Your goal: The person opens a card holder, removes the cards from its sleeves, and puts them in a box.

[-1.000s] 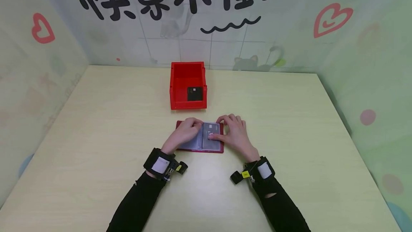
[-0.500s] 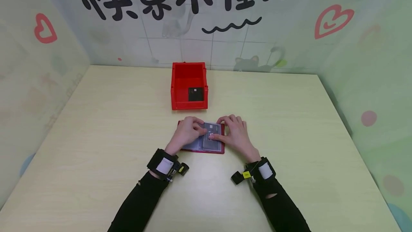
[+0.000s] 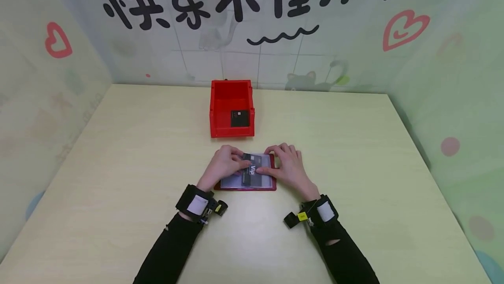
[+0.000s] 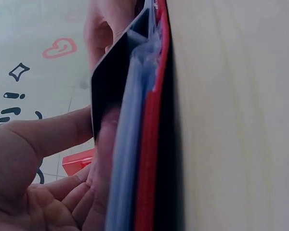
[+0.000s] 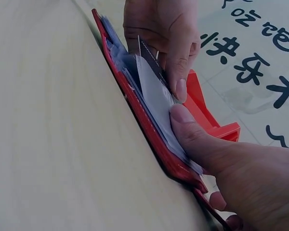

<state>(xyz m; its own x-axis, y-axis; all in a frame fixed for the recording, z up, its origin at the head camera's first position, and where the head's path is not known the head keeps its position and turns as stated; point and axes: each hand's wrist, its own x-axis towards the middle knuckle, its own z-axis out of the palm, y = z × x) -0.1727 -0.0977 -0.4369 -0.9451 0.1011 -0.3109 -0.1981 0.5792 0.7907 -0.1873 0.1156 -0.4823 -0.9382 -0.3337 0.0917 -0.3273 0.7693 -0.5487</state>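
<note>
A card holder with a red cover (image 5: pixel 143 127) and clear plastic sleeves (image 3: pixel 231 182) lies spread on the table between both hands. My left hand (image 3: pixel 225 161) pinches the left edge of a dark card (image 3: pixel 246 179) marked "Vip", thumb on top and fingers beneath. The card sticks partly out of the right-hand sleeve, its free edge raised, as the left wrist view shows. My right hand (image 3: pixel 289 163) grips the holder's right side, its thumb (image 5: pixel 183 118) pressing on the clear sleeve and its other fingers at the far edge.
Just beyond the holder stands a red bin (image 3: pixel 232 134) with a black card (image 3: pixel 239 118) lying in its near right corner. Printed panels (image 3: pixel 157 65) border the table at the back and sides.
My left hand has gone from the middle fold to pinching the dark card, which has come leftward, partly out of its sleeve. My right hand keeps its hold on the holder.
</note>
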